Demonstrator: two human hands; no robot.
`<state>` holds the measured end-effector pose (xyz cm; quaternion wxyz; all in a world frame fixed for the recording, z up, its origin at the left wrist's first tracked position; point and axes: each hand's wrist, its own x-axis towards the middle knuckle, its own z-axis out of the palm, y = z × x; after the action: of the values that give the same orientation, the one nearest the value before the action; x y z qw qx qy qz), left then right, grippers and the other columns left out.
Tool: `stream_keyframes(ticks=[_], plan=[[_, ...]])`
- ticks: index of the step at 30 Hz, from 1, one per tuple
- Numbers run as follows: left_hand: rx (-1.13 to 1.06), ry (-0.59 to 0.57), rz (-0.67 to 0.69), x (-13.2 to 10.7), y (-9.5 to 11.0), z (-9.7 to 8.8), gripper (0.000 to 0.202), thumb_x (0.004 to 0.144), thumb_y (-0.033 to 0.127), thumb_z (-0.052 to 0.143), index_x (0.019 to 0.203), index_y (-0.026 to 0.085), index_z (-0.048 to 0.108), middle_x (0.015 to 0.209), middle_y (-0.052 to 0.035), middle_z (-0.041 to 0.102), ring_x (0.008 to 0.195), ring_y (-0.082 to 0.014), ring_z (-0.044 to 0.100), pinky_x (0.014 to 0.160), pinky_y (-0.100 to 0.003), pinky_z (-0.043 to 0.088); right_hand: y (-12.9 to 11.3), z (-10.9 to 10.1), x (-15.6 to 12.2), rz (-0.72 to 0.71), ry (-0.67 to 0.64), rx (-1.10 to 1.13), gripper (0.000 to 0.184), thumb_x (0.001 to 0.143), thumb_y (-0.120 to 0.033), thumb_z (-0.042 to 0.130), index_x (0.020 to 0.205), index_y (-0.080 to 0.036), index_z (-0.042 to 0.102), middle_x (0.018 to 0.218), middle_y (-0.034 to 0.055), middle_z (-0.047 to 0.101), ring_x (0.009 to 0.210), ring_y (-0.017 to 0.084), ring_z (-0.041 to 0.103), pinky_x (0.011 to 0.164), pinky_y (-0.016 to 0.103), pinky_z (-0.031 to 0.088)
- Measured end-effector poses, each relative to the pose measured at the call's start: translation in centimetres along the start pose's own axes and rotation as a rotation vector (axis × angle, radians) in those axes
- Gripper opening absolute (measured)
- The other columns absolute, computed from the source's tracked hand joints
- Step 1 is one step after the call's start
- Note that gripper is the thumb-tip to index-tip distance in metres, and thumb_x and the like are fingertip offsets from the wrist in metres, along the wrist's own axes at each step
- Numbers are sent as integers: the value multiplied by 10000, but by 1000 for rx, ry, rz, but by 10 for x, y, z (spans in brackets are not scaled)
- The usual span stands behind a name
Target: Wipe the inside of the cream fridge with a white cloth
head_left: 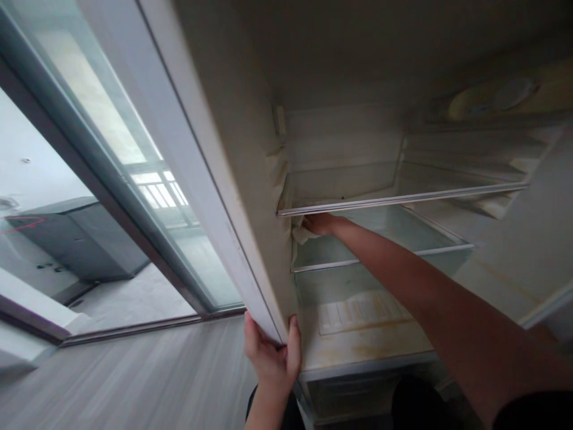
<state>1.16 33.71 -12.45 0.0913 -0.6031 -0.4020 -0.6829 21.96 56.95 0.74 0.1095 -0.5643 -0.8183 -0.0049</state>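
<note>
My right arm reaches deep into an open refrigerator (358,352). Between the upper glass shelf (403,197) and the lower glass shelf (380,260), my right hand (323,223) is closed on a pale cloth (303,232) near the left inner wall (250,161). The upper shelf's front edge hides part of the fingers. Down at the left, my left hand (274,352) grips the refrigerator's front left edge, thumb on one side and fingers on the other. Yellowish-brown stains mark the refrigerator's bottom.
Left of the refrigerator is a sliding glass door (179,227) in a dark metal frame, with a grey cabinet (85,239) beyond it. Grey wood-look floor (170,376) lies below. A dark compartment (353,397) sits beneath the refrigerator's bottom ledge, and a round control (514,92) is at upper right.
</note>
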Motion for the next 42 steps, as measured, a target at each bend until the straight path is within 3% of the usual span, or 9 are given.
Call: stream_keyframes(ticks=[3,7,9,13,18,23,27,34,42], plan=[[-5,-31,-7,2,-2,1,862,834,303,743,1533,158,260,1297,-167,554,1196,-299,616,1138,-481,447,-23,0,-28,-104,-66,-76,520,1061,-335,336,1476,-84,524,1585,168,439,1511,270,371,1240,389,317],[-17,-22,31,5,-3,3,871,841,333,732,1543,158,249,1451,-210,452,1382,-329,491,1196,-489,378,-52,-3,-72,-226,-73,-137,503,1075,-356,305,1406,-99,582,1490,179,550,1401,269,517,1171,395,410],[-12,-21,43,6,-2,3,878,845,340,731,1552,151,246,1475,-220,431,1411,-332,463,1213,-491,355,-61,-4,-97,-268,-52,-145,518,1080,-357,281,1425,-98,568,1504,185,533,1390,275,524,1166,413,419],[-14,-57,26,8,-1,3,900,868,359,721,1572,121,214,1523,-249,382,1464,-345,404,1246,-507,300,-65,-3,-147,-208,61,-82,558,1086,-374,254,1537,-114,455,1598,157,427,1447,286,455,1200,459,379],[-57,-70,35,10,-3,3,910,873,369,714,1576,112,197,1567,-261,326,1533,-353,299,1281,-518,217,-35,-12,-200,118,103,-60,585,1084,-424,247,1578,-162,419,1646,123,360,1508,266,371,1252,430,293],[-73,-93,-19,13,1,2,923,865,436,701,1567,108,199,1580,-267,313,1545,-352,274,1279,-515,223,33,-30,-249,481,114,-100,661,1069,-513,243,1584,-133,407,1655,159,327,1534,279,318,1252,421,259],[-90,-99,-39,16,4,3,938,852,452,704,1561,93,205,1578,-269,314,1547,-349,270,1280,-501,222,76,-40,-275,750,126,-165,675,1061,-488,237,1529,-55,459,1593,230,405,1476,319,401,1209,436,296],[-109,-100,-41,16,5,2,948,842,404,716,1573,105,192,1611,-256,274,1568,-328,226,1292,-469,203,86,-45,-272,838,105,-187,698,1032,-482,247,1542,-46,437,1569,238,433,1433,351,447,1189,458,306],[-114,-95,-39,15,2,2,964,826,386,737,1572,115,189,1613,-256,264,1555,-346,258,1291,-483,207,101,-48,-265,785,52,-165,699,1027,-478,246,1559,-59,420,1588,216,419,1455,340,428,1192,426,315]])
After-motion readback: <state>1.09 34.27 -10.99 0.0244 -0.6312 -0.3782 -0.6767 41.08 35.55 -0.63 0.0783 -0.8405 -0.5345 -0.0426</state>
